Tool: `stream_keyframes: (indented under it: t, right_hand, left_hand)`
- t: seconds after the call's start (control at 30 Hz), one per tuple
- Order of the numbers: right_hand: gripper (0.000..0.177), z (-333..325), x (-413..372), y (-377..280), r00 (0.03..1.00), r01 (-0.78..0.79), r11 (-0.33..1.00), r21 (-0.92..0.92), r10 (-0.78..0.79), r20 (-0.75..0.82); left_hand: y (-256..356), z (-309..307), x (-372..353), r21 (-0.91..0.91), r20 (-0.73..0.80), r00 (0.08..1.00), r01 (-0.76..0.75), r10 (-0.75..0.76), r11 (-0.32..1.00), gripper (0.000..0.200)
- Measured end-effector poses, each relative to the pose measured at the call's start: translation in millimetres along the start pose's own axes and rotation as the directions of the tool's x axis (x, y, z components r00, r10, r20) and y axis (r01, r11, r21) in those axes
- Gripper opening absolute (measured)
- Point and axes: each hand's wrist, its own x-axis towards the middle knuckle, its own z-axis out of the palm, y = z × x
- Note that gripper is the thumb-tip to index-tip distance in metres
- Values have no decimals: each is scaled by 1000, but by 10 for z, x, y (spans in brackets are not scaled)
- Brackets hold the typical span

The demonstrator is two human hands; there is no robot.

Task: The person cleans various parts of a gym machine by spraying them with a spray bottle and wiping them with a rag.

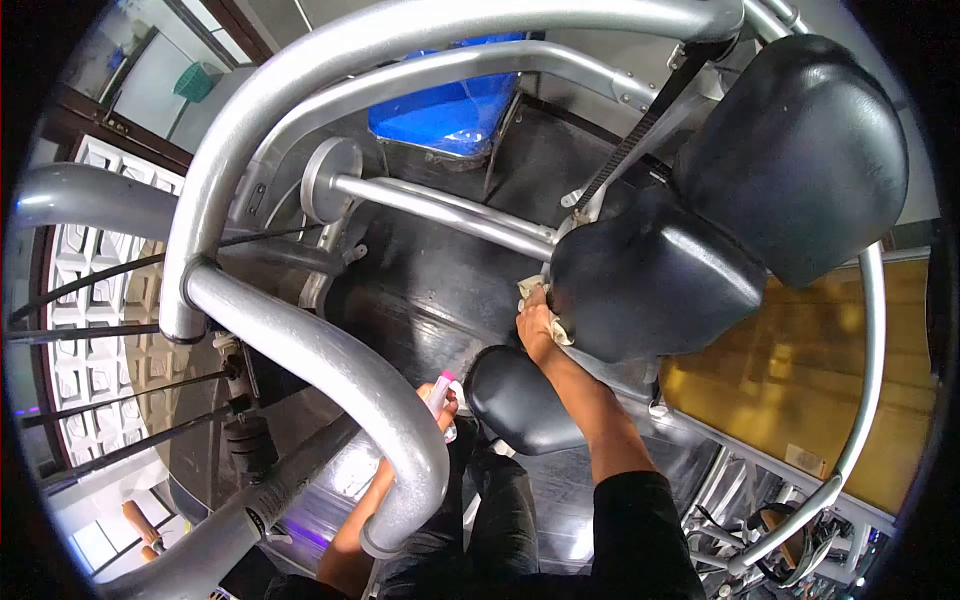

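Observation:
My right hand is closed on a pale cream cloth and presses it to the front edge of a black padded seat. Parts of the cloth stick out above and below my fingers. Lower down, my left hand grips a small bottle with a pink end. A thick silver tube hides part of my left forearm. Between my hands lies a smaller black pad, just beneath my right forearm. The black backrest adjoins the seat at the upper right.
Curved silver frame tubes arch over the left and top. A round-ended silver bar runs toward the seat. A black strap hangs near the backrest. Something blue is behind the frame, and a yellowish panel stands right.

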Motion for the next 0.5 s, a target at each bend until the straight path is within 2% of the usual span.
stream_keyframes:
  t: [0.07,0.1,0.17,0.2,0.23,0.3,0.33,0.37,0.43,0.5]
  right_hand:
    - [49,186,-145,-39,984,174,978,114,-177,19]
    - [49,-28,456,-222,988,132,979,155,-117,-101]
    - [49,401,293,-392,959,164,981,105,-133,-251]
    - [49,632,101,-515,957,115,987,109,-81,-278]
    - [49,641,-57,-417,960,106,988,114,-72,-269]
    - [52,687,-398,-176,897,135,991,-15,-128,-423]
    - [54,815,-421,-134,840,48,997,54,-11,-543]
    - [54,664,-639,175,798,74,996,47,-31,-602]
    - [51,459,-959,752,779,163,985,-48,-158,-607]
    - [50,277,-1212,1340,680,298,934,199,-61,-731]
  left_hand:
    - [194,-14,-107,-26,36,996,87,-86,996,14]
    - [26,-257,175,74,-27,1000,12,-10,997,14]
    - [-2,-86,20,26,-23,1000,10,-9,1000,14]
    - [0,31,-133,10,1,999,32,-32,999,14]
    - [-14,77,-172,-26,6,999,31,-31,999,13]
    - [-35,135,-243,-94,13,1000,29,-27,995,10]
    - [-45,175,-256,-96,20,1000,21,-19,995,10]
    - [-65,226,-317,-140,46,997,62,-56,988,10]
    - [-50,344,-429,-193,89,992,102,-86,976,10]
    - [-24,418,-526,-147,93,993,89,-76,985,11]
